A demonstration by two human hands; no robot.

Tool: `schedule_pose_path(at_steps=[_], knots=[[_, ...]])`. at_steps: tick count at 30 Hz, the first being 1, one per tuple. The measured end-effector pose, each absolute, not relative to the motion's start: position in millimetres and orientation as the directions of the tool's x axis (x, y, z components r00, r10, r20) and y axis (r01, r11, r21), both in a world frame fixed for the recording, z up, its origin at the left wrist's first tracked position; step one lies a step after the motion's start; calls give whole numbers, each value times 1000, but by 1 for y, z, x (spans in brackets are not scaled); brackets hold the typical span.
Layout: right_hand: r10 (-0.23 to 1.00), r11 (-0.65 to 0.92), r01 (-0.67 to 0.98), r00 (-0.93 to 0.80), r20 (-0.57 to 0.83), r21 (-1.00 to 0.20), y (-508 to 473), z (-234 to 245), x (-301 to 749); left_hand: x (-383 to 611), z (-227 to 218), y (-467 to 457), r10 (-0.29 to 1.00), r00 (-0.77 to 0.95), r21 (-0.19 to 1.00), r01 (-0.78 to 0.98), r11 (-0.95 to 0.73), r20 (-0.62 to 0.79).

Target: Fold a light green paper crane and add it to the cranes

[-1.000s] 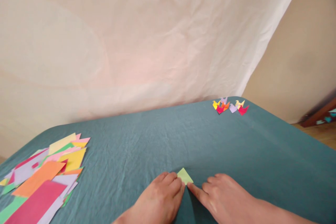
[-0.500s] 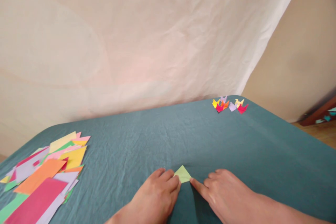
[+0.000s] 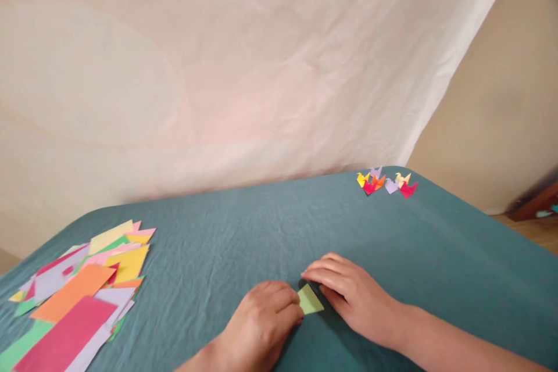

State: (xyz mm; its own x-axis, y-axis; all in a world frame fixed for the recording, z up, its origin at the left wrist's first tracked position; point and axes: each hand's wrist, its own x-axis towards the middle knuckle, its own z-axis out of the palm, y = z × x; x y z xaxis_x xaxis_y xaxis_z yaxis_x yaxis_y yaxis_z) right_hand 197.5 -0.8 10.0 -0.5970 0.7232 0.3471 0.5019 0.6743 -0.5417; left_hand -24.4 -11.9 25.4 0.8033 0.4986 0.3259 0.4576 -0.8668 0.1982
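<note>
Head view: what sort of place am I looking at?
Probably an indoor papercraft spot: a cloth-covered table with a loose pile of coloured papers on the left, small folded paper birds near the far right corner, and a small green paper at the left hand's fingertips.

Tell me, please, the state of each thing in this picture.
Left hand: curled, on the green paper
Green paper: partly covered, seemingly folded
Right hand: fingers extended, close to the paper
Paper birds: folded, grouped near the far right corner
Coloured sheets: loose, overlapping pile
Tablecloth: spread, wrinkled
Backdrop: hanging, creased
</note>
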Motion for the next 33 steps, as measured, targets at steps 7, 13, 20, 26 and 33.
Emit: schedule_pose_path(at_steps=[7, 13, 20, 26, 33], knots=[[716, 669, 449, -604, 350, -593, -1, -5, 195, -27, 28, -10, 525, 800, 185, 492, -851, 291], [682, 699, 469, -665, 305, -539, -6, 3, 199, -25, 31, -13, 548, 812, 202, 513, -834, 199], [611, 773, 476, -736, 290, -420, -9, 10, 198, -25, 33, -12, 518, 832, 170, 491, -854, 197], [574, 817, 544, -739, 352, -191, -15, 12, 197, -25, 36, -12, 511, 799, 148, 490, -859, 317], [600, 800, 566, -738, 309, -199, -20, 9, 186, -23, 27, -12, 507, 814, 112, 497, -860, 282]])
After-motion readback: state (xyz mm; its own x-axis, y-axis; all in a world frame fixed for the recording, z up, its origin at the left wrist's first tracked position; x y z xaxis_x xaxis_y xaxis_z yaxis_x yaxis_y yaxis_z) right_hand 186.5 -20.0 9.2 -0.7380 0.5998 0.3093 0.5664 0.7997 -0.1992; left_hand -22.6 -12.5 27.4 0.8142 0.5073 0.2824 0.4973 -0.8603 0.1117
